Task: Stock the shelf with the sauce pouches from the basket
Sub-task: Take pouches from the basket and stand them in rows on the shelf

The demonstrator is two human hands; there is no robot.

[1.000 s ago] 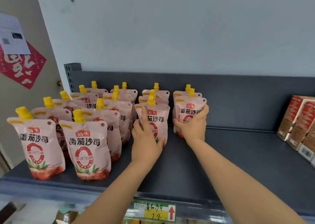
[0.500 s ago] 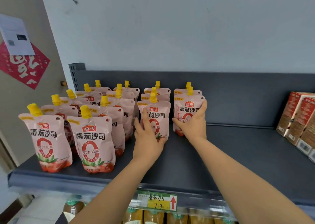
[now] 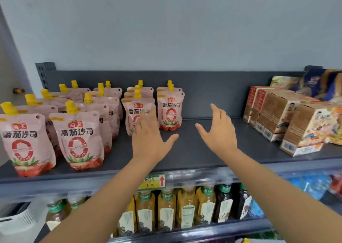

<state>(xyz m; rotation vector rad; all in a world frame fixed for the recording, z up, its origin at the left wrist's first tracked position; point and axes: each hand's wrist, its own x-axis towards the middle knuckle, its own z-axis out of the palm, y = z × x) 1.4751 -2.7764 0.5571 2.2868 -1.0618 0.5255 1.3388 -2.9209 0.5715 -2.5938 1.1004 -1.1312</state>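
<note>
1. Pale pink plastic sauce pouches with yellow screw caps stand upright in rows on the left half of the dark grey metal shelf; their long axes are vertical, spouts up, red-ringed labels facing out.
2. Below the shelf at far left sits a white slatted plastic shape; it may be the basket, though it is too blurred to be sure; if so, it lies down and left of both hands, nearer the left one.
3. The left hand has its fingers straight and spread, holding nothing; it overlaps a front pouch; I cannot tell whether it touches.
4. The rightmost pouch stands between the two hands, gripped by neither.
5. The right hand is spread wide and empty over bare shelf, where further rows would probably go.
6. Brown cardboard cartons fill the right end.
</note>
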